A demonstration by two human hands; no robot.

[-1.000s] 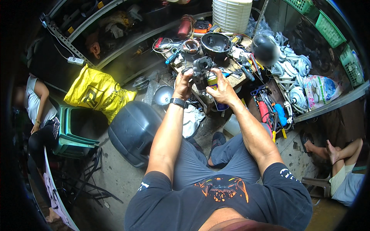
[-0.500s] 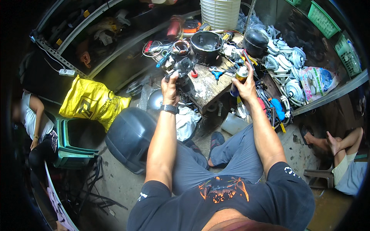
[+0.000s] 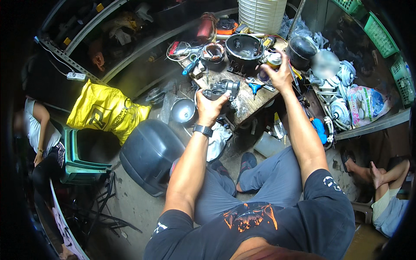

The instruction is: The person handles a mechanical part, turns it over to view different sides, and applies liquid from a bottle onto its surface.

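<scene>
My left hand is closed on a grey metal machine part with round openings, holding it over the near edge of the wooden bench. My right hand is at the back right of the bench, thumb and fingers apart around a spray can with a pale top and a yellow band. The can seems to stand on the bench; my hand partly hides it. Between my hands lies a blue-handled tool. A black bowl-shaped housing sits just behind.
A blue-handled screwdriver lies at the bench's left. Pale metal parts are heaped on the right. A black case and a yellow sack stand at left. People sit at both sides, with a bare foot at right.
My right hand has carried the spray can away from me to the bench, and its fingers have spread. My left hand has lowered and turned the metal part.
</scene>
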